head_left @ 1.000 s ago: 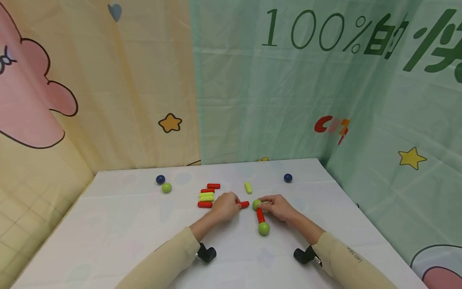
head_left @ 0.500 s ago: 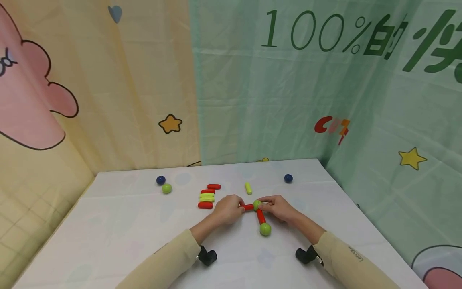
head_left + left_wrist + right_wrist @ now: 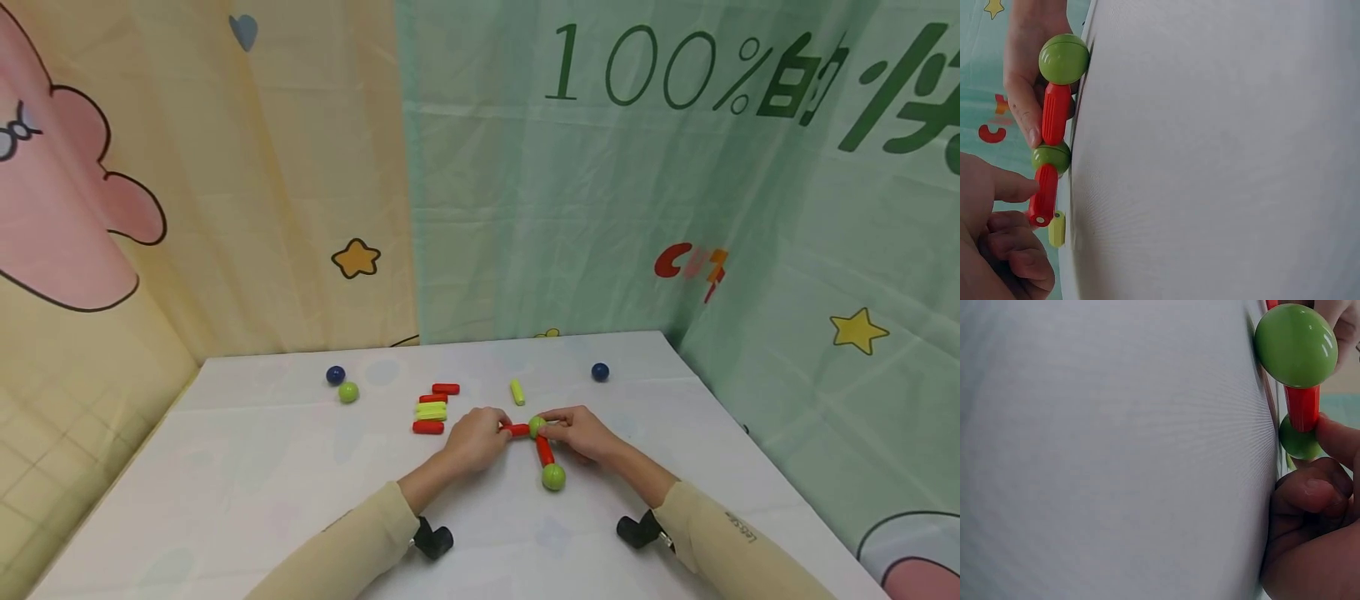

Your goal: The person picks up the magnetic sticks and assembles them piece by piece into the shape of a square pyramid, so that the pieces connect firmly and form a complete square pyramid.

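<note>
My left hand (image 3: 477, 439) pinches a red rod (image 3: 1043, 199) between thumb and fingers. The rod's far end meets a green ball (image 3: 537, 427). That ball is pinched by my right hand (image 3: 581, 432), thumb and fingertips on its sides. From the same ball a second red rod (image 3: 545, 451) runs toward me, ending in another green ball (image 3: 553, 477). In the left wrist view the near green ball (image 3: 1064, 59) and its rod (image 3: 1055, 115) stand in front of the right hand. The right wrist view shows the held ball (image 3: 1299, 439) partly behind the rod.
Left of my hands lie more red rods (image 3: 428, 427) and yellow-green rods (image 3: 431, 415) in a stack. One yellow-green rod (image 3: 517, 392) lies beyond the hands. Blue ball (image 3: 336, 376) and green ball (image 3: 348, 392) sit at back left, another blue ball (image 3: 600, 372) at back right.
My left hand has moved slightly right, bringing its red rod from apart to against the green ball. My right hand has kept its pinch on that ball, nearly still.
</note>
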`<state>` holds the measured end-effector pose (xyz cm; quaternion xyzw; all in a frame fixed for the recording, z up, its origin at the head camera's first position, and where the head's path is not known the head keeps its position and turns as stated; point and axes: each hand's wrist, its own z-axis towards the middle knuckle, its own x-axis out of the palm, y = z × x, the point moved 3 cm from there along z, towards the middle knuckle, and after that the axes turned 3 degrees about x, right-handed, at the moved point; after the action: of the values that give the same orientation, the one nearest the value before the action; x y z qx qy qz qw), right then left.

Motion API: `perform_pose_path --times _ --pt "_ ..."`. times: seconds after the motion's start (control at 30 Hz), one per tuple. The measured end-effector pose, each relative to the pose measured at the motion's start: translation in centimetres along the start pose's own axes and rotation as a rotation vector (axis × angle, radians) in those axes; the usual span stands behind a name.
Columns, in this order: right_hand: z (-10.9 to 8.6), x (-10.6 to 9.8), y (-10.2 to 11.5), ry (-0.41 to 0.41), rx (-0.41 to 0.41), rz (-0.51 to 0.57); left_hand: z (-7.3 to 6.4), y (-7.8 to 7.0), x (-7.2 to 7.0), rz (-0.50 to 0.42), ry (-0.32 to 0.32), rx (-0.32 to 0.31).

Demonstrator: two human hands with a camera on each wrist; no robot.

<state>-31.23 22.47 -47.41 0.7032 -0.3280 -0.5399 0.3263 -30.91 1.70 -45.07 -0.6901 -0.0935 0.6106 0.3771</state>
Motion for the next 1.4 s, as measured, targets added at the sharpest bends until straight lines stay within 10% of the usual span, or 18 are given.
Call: perform_pose_path --times 0.63,1.4 --pt "-0.3 0.1 0.4 0.013 0.008 0.006 -2.8 3.0 -2.9 -0.162 -0.178 -0.049" --pt "-0.5 -0.1 0.3 0.014 0.005 -0.003 -5.5 14.4 -12.0 -0.322 -0.636 -0.288"
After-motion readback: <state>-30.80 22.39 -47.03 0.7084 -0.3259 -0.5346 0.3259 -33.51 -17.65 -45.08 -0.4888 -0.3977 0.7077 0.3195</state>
